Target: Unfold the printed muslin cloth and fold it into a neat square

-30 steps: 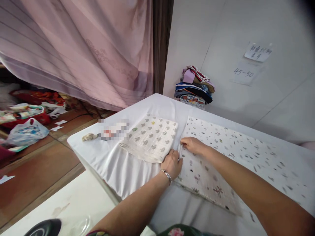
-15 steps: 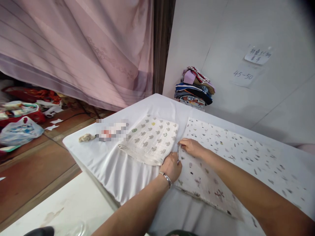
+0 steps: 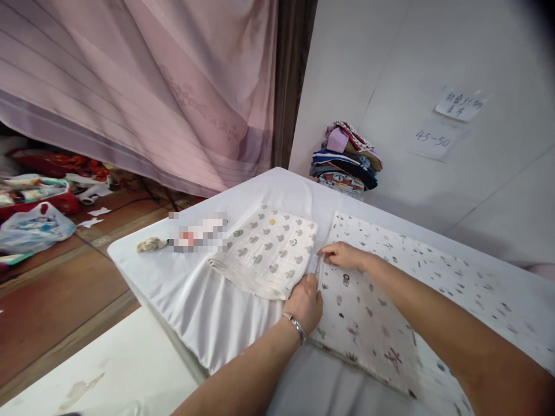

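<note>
A white cloth with a print of small plants and dots (image 3: 368,323) lies spread on the white-covered table (image 3: 243,332), its near part folded over. My right hand (image 3: 344,256) is closed on this cloth's left edge, fingertips pinched together. Nearer to me, my left hand (image 3: 306,303), with a metal bracelet at the wrist, has its fingers curled closed at the same edge; its grip is partly hidden. Just left of that hand sits a folded white muslin cloth (image 3: 271,251) with grey mushroom-like prints, one corner by the knuckles.
A beige bundle (image 3: 151,245) and a blurred-out item (image 3: 199,232) lie at the table's left end. Folded clothes (image 3: 344,159) are stacked behind, against a grey wall with paper notes (image 3: 433,138). A pink curtain (image 3: 173,86) hangs at the back left. Bags (image 3: 37,225) rest on the floor.
The view has shifted slightly. Both hands stay at the left edge of the plant-print cloth, and its folded-over part looks a little flatter. The mushroom-print cloth has not visibly moved.
</note>
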`<action>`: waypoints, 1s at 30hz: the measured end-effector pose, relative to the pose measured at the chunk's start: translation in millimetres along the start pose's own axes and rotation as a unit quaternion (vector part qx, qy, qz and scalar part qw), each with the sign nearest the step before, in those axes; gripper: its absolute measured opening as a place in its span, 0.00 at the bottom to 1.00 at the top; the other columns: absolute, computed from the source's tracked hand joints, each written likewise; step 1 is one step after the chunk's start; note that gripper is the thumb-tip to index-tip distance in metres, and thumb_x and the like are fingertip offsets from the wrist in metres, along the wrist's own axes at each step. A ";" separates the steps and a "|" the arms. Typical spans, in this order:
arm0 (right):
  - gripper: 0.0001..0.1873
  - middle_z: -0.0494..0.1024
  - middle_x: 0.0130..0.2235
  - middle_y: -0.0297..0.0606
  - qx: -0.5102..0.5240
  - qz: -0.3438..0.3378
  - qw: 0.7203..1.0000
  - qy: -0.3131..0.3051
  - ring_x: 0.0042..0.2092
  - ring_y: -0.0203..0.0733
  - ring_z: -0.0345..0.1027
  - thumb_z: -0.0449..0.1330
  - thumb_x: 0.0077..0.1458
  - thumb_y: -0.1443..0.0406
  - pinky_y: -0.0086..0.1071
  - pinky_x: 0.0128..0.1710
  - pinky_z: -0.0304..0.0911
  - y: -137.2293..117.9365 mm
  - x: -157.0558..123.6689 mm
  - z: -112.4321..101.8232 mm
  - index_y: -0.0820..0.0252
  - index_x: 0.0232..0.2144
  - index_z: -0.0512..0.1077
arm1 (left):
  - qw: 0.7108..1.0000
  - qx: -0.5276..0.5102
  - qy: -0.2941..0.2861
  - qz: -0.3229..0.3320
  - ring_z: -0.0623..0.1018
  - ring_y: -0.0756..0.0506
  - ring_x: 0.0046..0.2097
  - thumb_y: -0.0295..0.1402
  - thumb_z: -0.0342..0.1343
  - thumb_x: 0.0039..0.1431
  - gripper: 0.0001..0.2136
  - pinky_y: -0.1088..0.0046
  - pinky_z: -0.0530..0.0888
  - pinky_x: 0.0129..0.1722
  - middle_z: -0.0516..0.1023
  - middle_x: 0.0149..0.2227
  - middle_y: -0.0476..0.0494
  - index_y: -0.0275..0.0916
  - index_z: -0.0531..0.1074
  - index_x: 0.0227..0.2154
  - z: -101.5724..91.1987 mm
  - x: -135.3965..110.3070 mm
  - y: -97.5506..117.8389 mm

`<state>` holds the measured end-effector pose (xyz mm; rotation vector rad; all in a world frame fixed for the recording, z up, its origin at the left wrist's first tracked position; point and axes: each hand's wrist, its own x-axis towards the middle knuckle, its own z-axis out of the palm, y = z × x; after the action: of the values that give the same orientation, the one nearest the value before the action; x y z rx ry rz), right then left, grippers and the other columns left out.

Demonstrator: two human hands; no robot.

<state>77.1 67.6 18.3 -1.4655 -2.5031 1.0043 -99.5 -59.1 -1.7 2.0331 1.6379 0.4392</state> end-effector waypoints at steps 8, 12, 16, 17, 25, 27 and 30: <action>0.13 0.72 0.24 0.30 -0.075 0.009 0.997 0.035 0.26 0.34 0.63 0.54 0.47 0.67 0.27 0.30 0.57 3.4 2.7 -13.5 0.57 0.35 0.75 | 1.000 0.001 0.003 0.005 0.72 0.45 0.39 0.27 0.45 0.54 0.05 0.71 0.67 0.38 0.71 0.38 0.42 0.39 0.62 0.35 0.6 0.0 0.3; 0.08 0.72 0.25 0.29 -0.094 -0.009 0.995 0.035 0.28 0.34 0.63 0.55 0.45 0.67 0.26 0.30 0.55 -1.8 4.8 -14.8 0.56 0.28 0.74 | 1.000 0.003 0.004 0.009 0.73 0.45 0.38 0.27 0.45 0.54 0.05 0.72 0.67 0.37 0.71 0.38 0.41 0.38 0.62 0.35 1.1 0.3 -0.2; 0.09 0.73 0.28 0.31 -0.102 -0.024 0.993 0.055 0.31 0.35 0.64 0.52 0.48 0.68 0.27 0.32 0.55 -6.3 7.0 -13.1 0.57 0.27 0.72 | 1.000 0.006 0.010 0.011 0.73 0.45 0.38 0.26 0.45 0.53 0.06 0.71 0.67 0.36 0.71 0.37 0.41 0.38 0.62 0.34 2.3 0.4 -0.4; 0.09 0.73 0.28 0.31 -0.102 -0.023 0.993 0.057 0.31 0.35 0.64 0.52 0.48 0.68 0.27 0.33 0.55 -6.8 7.5 -12.6 0.57 0.27 0.73 | 1.000 0.006 0.010 0.009 0.73 0.45 0.38 0.26 0.45 0.53 0.06 0.71 0.67 0.36 0.71 0.37 0.41 0.38 0.62 0.35 2.4 0.3 -0.3; 0.20 0.75 0.28 0.31 -0.089 0.056 0.994 -0.025 0.22 0.32 0.65 0.54 0.46 0.70 0.26 0.26 0.59 -5.7 14.9 -17.7 0.54 0.43 0.72 | 1.000 0.003 -0.005 -0.012 0.73 0.45 0.38 0.26 0.45 0.52 0.08 0.72 0.67 0.36 0.72 0.37 0.41 0.39 0.62 0.35 0.2 -0.1 1.8; 0.20 0.76 0.28 0.32 -0.104 0.074 0.991 -0.045 0.23 0.33 0.66 0.53 0.45 0.71 0.26 0.24 0.59 -7.4 18.1 -19.6 0.55 0.42 0.72 | 1.000 0.002 -0.004 -0.013 0.73 0.45 0.38 0.26 0.45 0.52 0.08 0.71 0.67 0.36 0.71 0.37 0.41 0.39 0.62 0.36 0.1 0.0 1.6; 0.19 0.76 0.29 0.33 -0.136 0.080 0.986 -0.052 0.25 0.36 0.67 0.54 0.44 0.72 0.26 0.23 0.58 -12.4 22.9 -21.7 0.55 0.40 0.73 | 1.000 -0.008 -0.001 -0.006 0.73 0.44 0.38 0.25 0.45 0.51 0.09 0.70 0.67 0.37 0.71 0.38 0.41 0.39 0.61 0.37 -0.1 0.0 0.9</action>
<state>63.4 92.7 36.5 -1.7555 -2.7225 0.8016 -98.9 -59.2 -1.1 2.0103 1.6397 0.4455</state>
